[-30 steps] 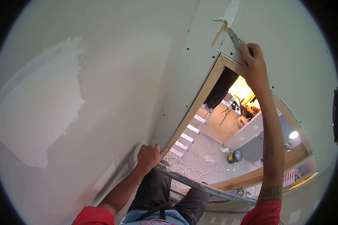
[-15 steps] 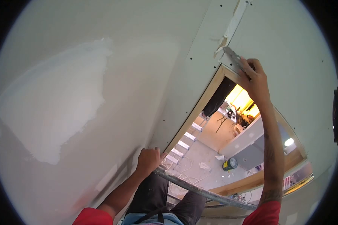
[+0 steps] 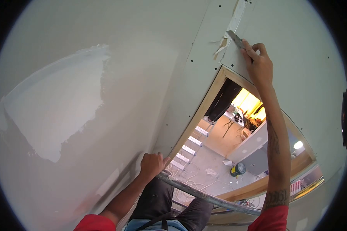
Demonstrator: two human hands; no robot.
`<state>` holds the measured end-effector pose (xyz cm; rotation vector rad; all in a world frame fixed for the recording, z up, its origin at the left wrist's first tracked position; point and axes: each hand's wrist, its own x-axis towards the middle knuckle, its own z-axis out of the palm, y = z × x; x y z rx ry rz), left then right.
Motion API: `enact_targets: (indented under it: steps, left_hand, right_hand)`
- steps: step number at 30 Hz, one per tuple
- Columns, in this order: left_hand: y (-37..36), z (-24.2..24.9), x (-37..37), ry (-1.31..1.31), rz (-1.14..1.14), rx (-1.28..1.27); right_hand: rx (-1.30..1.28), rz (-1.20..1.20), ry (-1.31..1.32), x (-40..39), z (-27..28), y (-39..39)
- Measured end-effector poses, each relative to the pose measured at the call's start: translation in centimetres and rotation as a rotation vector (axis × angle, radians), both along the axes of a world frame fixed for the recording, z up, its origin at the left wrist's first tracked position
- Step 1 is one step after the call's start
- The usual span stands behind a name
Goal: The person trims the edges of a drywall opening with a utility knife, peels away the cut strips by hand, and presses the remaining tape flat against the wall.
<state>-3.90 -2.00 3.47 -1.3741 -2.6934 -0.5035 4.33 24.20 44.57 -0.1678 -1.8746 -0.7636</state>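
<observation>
My right hand (image 3: 259, 64) is closed on a putty knife (image 3: 236, 39), its blade against the drywall beside a seam. Along that seam runs a white strip (image 3: 238, 16). Its lower end is torn, with brown paper (image 3: 222, 44) showing and loose flaps hanging above the opening's corner. Low on the left, my left hand (image 3: 152, 164) is closed around the lower edge of the wooden frame (image 3: 214, 87) that lines the opening; part of its fingers is hidden.
A metal rail (image 3: 208, 195) crosses in front of my legs. Through the opening appear a ladder (image 3: 189, 150), a bucket (image 3: 238, 169) and cords on the floor far below. A white compound patch (image 3: 61, 104) covers part of the left wall.
My right hand has moved the putty knife up along the seam, away from the frame's corner. The torn flaps are more exposed. My left hand stays in place.
</observation>
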Motion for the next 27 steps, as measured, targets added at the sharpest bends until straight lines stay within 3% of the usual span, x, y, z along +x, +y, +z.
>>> enact_targets:
  steps: [9,12,15,17,20,27]
  left_hand:
    - [-0.1,-0.7,-0.1,0.023,-0.023,0.052]
    - [-0.1,-1.2,-0.3,0.057,-0.029,0.095]
    - [0.1,-0.9,-0.1,0.042,-0.012,0.087]
    - [0.1,-0.6,0.0,0.050,0.001,0.078]
    - [0.2,-0.8,-0.1,0.061,0.013,0.064]
    - [0.3,-0.9,0.1,0.057,0.028,0.059]
  right_hand:
    - [0.088,-0.023,-0.028,0.3,-2.2,1.1]
    - [0.115,-0.055,-0.149,1.0,-3.1,0.9]
    - [0.132,0.013,-0.209,1.6,-2.9,0.6]
    - [-0.083,0.209,-0.297,2.3,-1.6,0.0]
    - [-0.076,0.191,-0.081,2.4,-0.9,-0.2]
    - [0.080,0.044,0.001,0.7,-1.1,1.1]
